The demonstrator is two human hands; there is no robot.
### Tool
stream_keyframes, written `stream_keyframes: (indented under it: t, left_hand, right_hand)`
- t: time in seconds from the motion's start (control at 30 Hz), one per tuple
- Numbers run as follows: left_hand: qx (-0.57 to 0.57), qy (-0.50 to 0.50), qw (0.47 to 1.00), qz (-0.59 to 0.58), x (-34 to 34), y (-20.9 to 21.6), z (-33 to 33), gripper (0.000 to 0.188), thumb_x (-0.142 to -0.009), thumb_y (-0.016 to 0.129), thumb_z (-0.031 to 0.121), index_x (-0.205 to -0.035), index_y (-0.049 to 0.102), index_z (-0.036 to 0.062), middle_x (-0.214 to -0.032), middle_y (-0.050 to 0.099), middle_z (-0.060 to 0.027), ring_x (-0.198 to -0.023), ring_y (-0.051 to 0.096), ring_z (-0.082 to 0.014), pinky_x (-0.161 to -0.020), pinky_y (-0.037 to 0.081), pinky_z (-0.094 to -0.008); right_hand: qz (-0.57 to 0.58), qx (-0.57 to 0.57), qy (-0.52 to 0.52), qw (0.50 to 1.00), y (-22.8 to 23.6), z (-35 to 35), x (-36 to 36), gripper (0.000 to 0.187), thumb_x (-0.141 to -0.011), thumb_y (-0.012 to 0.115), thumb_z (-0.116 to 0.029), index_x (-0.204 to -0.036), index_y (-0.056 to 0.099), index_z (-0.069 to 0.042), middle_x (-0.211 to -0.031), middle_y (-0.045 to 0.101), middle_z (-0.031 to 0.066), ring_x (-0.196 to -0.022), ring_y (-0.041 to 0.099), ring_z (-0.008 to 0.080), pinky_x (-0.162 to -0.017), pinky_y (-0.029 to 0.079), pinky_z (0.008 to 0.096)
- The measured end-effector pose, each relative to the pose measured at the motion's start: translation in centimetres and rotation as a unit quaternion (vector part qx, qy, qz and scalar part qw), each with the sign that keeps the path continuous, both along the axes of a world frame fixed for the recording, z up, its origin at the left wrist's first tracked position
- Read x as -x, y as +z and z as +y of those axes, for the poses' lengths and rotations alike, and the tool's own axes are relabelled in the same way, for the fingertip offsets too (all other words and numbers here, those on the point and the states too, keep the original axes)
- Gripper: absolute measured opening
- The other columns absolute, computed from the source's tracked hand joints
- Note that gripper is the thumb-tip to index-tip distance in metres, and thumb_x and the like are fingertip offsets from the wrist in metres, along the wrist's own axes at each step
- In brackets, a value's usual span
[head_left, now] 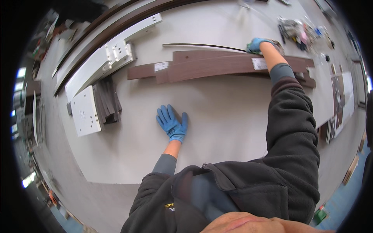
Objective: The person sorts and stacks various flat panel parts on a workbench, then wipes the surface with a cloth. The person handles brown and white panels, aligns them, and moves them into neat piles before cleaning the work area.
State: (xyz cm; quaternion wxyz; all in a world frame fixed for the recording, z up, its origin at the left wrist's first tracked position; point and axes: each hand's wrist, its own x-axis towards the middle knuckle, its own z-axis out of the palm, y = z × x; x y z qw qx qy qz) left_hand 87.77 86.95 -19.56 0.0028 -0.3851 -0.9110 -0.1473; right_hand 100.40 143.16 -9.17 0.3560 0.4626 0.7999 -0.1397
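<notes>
My left hand (170,123), in a blue work glove, lies flat on the grey tabletop (217,112) with its fingers spread, holding nothing. At the far right of the boards, my right hand (259,44), gloved in blue too, is closed on a crumpled greyish rag (278,46). Its fingers are partly hidden. A thin dark strip (204,46) runs from the left up to this hand; whether they touch, I cannot tell. Below my right hand lie several overlapping brown boards (210,66) with white labels (161,66), partly covered by my right forearm.
White drilled panels (87,110) and a stack of dark pieces (108,101) stand at the left. Long brown rails (83,62) curve along the far left. Clear plastic bags with small parts (301,33) lie at the far right. More panels (342,101) lean beyond the right edge.
</notes>
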Motion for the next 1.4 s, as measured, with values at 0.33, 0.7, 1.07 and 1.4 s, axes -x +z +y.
stream_keyframes:
  t: [0.33,0.7,1.07,1.4]
  left_hand:
    - [-0.016,0.013,0.999,-0.026,0.1,0.4,0.2,0.088,-0.09,0.072,0.045,-0.161,0.04,0.0042,-0.168,0.033,-0.0283,-0.159,0.023,-0.0491,-0.128,0.013,-0.0631]
    - [0.008,0.007,1.0,-0.009,0.0,0.3,0.5,0.086,-0.09,0.072,0.044,-0.159,0.044,0.0022,-0.166,0.038,-0.0262,-0.157,0.028,-0.049,-0.128,0.015,-0.0637]
    - [0.0,-0.001,1.0,0.007,-0.2,0.3,0.5,0.084,-0.092,0.071,0.044,-0.16,0.042,0.0047,-0.167,0.037,-0.0236,-0.159,0.025,-0.0456,-0.129,0.013,-0.0595]
    - [-0.014,0.006,1.0,-0.006,-0.1,0.3,0.5,0.083,-0.093,0.07,0.046,-0.16,0.043,0.005,-0.168,0.037,-0.0244,-0.159,0.025,-0.0461,-0.129,0.013,-0.0602]
  right_hand:
    - [-0.079,0.002,0.103,0.992,-0.6,2.4,2.1,0.053,-0.079,0.078,-0.039,-0.117,0.08,-0.003,-0.12,0.078,0.0224,-0.113,0.075,0.0356,-0.098,0.058,0.0468]
    - [0.331,0.025,0.062,0.941,8.5,-0.9,-7.4,0.099,-0.082,0.083,-0.054,-0.162,0.045,-0.009,-0.153,0.058,0.0232,-0.141,0.056,0.0375,-0.119,0.044,0.0446]
    - [0.348,-0.152,0.298,0.876,6.1,-7.6,-14.0,0.106,-0.064,0.095,-0.029,-0.155,0.044,-0.009,-0.139,0.063,0.0201,-0.134,0.057,0.04,-0.119,0.044,0.0486]
    - [0.385,-0.187,0.31,0.849,7.8,-7.6,-14.7,0.092,-0.069,0.093,-0.026,-0.148,0.05,-0.008,-0.129,0.066,0.0194,-0.12,0.063,0.0403,-0.107,0.05,0.0482]
